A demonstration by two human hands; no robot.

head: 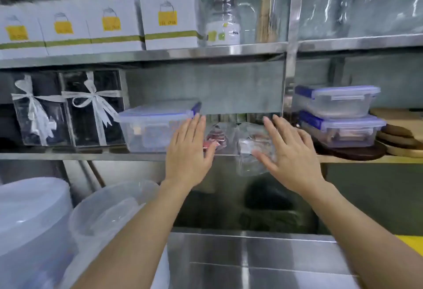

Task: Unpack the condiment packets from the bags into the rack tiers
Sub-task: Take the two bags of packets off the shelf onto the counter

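Two clear plastic bags lie on the middle tier of a steel rack (91, 156). The left bag (216, 136) holds red and dark condiment packets. The right bag (250, 146) holds pale packets and hangs partly over the shelf edge. My left hand (188, 149) is flat with fingers spread, in front of the left bag and beside a clear lidded box (151, 128). My right hand (290, 153) is also spread, its thumb against the right bag. Neither hand grips anything.
White cartons (169, 18) and a wrapped jar (225, 20) fill the upper tier. Two ribboned clear boxes (68, 110) stand at the left. Stacked blue-lidded containers (338, 114) and wooden boards (398, 137) sit at the right. Plastic tubs (45, 220) and a steel counter (251, 261) lie below.
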